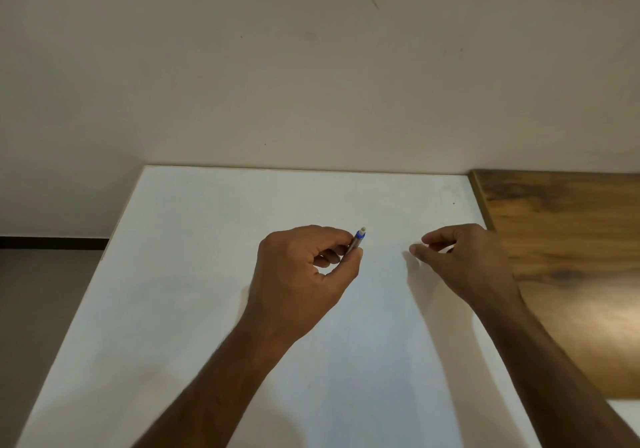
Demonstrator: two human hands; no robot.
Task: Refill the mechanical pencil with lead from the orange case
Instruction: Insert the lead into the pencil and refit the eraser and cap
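Observation:
My left hand (304, 274) grips the mechanical pencil (356, 241) above the white table (194, 274). The pencil's blue band and white end point up and away from me, and the rest of it is hidden in my fingers. To its right, my right hand (460, 260) hovers over the table with thumb and forefinger pinched together and the other fingers curled. A small dark piece (450, 250) shows under those curled fingers; I cannot tell what it is. A gap of bare table separates the two hands. The orange case is not in view.
A brown wooden surface (571, 257) adjoins the white table on the right. A pale wall (311, 66) rises just behind the table's far edge. The floor (41, 309) lies past the table's left edge.

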